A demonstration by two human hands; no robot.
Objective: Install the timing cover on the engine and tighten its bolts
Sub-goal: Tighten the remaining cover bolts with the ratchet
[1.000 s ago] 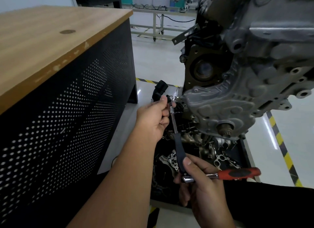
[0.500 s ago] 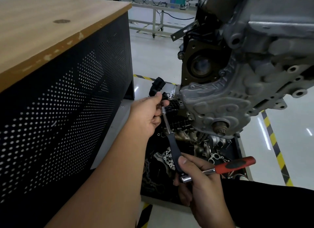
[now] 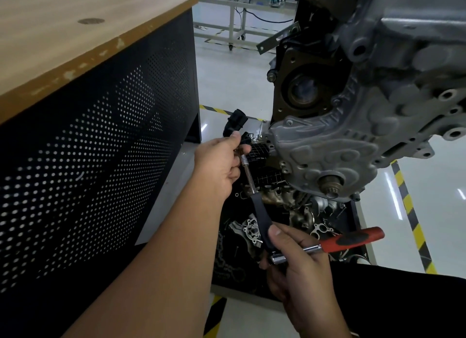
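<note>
Beside the bench (image 3: pixel 75 35), hanging engine (image 3: pixel 408 47): heavy cast metal, rigid, needs no steadying by hand.
Cover (image 3: pixel 335 141): grey ribbed casting, already sitting against the engine's lower front; stiff, probably weighty, best held by its rim.
Ratchet (image 3: pixel 350 242): red handle, black extension (image 3: pixel 259 211) angled up toward the cover's left edge.
Right hand (image 3: pixel 297 264): fingers curled round the ratchet head.
Left hand (image 3: pixel 222 163): fingertips pinching the socket (image 3: pixel 244 159), small, smooth, likely slippery.
Bolt: cannot tell, hidden.

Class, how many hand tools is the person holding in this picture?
2: a black-handled socket driver steadied at its tip by the left hand, and a red-handled ratchet in the right hand.
</note>
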